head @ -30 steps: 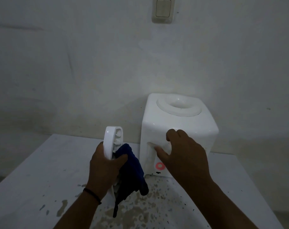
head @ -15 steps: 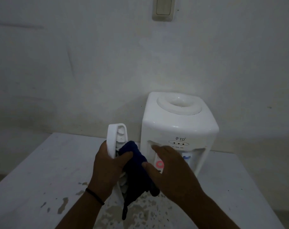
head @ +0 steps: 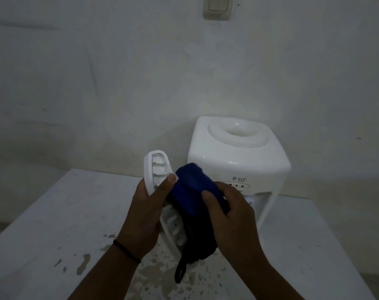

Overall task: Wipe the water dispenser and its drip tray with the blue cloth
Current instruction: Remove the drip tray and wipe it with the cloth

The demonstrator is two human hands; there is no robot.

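Your left hand (head: 145, 211) grips the drip tray (head: 157, 169) upright; your right hand (head: 231, 215) pinches the blue cloth (head: 192, 191) against it. Both block the water dispenser (head: 238, 161) on the desk (head: 54, 213).

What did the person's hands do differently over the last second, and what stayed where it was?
The right hand left the front of the water dispenser, came back toward the person and took hold of the blue cloth. The left hand kept holding the drip tray upright, thumb on the cloth. The dispenser stayed put on the table.
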